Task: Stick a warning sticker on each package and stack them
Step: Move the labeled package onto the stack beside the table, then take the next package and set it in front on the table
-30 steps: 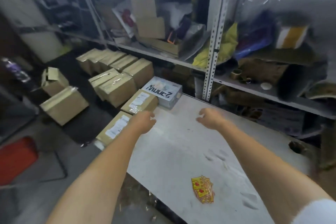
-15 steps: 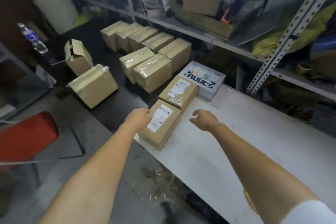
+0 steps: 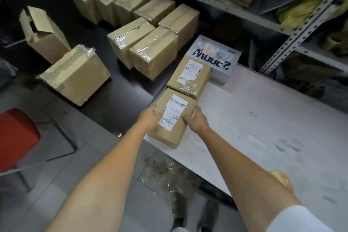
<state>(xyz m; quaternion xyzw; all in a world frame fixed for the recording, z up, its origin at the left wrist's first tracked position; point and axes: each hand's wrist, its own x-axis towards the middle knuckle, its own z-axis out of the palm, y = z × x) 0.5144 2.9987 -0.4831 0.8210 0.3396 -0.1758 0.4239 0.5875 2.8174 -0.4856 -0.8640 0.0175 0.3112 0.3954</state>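
Package sits at the table edge. My left hand and right hand clamp its sides

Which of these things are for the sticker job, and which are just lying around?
For the job: near labelled package, gripped by left hand and right hand; second labelled package behind it; yellow sticker sheet, partly hidden.
Just lying about: red stool; open carton; plastic wrap on the floor.

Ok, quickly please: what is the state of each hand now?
Left hand: holds the near labelled box by its left side.
Right hand: holds the same box by its right side.
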